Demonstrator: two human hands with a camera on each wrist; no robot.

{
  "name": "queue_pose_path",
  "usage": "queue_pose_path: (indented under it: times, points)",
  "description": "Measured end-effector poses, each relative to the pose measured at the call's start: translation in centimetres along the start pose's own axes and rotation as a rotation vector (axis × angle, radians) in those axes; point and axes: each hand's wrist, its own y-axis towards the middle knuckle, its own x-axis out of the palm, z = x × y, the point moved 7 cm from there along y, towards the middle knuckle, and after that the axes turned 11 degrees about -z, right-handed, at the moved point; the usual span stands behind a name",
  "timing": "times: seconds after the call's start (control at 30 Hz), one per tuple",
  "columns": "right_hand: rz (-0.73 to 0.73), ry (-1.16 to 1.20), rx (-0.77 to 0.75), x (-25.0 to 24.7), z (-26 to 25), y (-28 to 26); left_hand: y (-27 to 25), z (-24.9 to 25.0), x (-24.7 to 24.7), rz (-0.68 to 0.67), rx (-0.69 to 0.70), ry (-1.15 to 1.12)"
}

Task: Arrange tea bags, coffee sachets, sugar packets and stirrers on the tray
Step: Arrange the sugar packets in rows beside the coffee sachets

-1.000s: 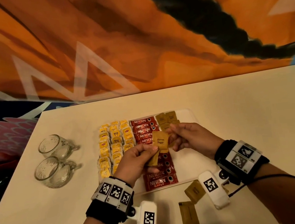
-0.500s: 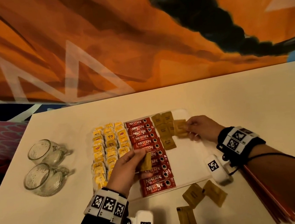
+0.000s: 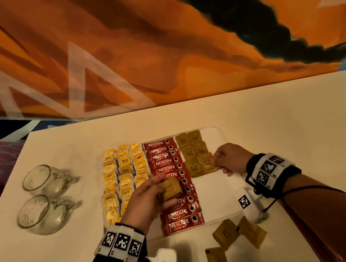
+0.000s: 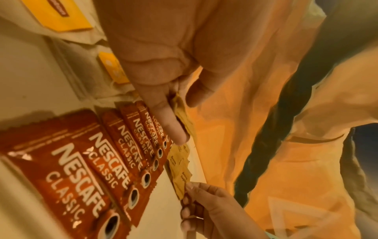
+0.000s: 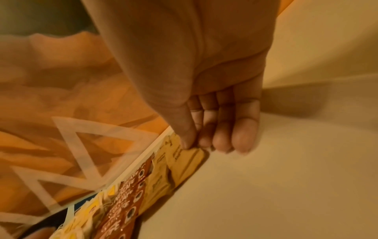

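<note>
A white tray (image 3: 223,196) holds columns of yellow tea bags (image 3: 124,171), a column of red Nescafe coffee sachets (image 3: 172,183) and two short columns of brown sugar packets (image 3: 194,152). My left hand (image 3: 147,197) hovers over the coffee column and pinches one brown sugar packet (image 3: 170,187) (image 4: 182,113) between thumb and fingers. My right hand (image 3: 226,161) pinches the edge of the nearest right-column sugar packet (image 3: 207,163) (image 5: 188,161), which lies flat on the tray. Three more brown sugar packets (image 3: 226,233) lie on the table in front of the tray.
Two glass cups (image 3: 42,194) stand on the table (image 3: 298,126) to the left of the tray. A red-brown object (image 3: 308,242) lies under my right forearm at the table's near right. An orange patterned wall rises behind the table.
My hands have parted. The right hand carried one sugar packet to the tray's sugar columns and lowered it flat. The left hand stays over the coffee sachets with its packet.
</note>
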Motion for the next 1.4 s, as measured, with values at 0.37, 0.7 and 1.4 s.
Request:
queue_pose_path:
  times: [0.37, 0.7, 1.4]
  points:
    - [-0.031, 0.151, -0.387, 4.8, -6.8, -5.3, -0.1, 1.8, 1.9, -0.044, 0.175, 0.1]
    - [0.177, 0.051, -0.748, 4.4, -8.3, -8.3, -1.4, 1.6, 3.0, -0.048, -0.033, 0.184]
    - [0.23, 0.325, -0.132, 2.5, -0.1, -5.4, -3.1, 1.7, 1.9, 0.038, 0.059, 0.192]
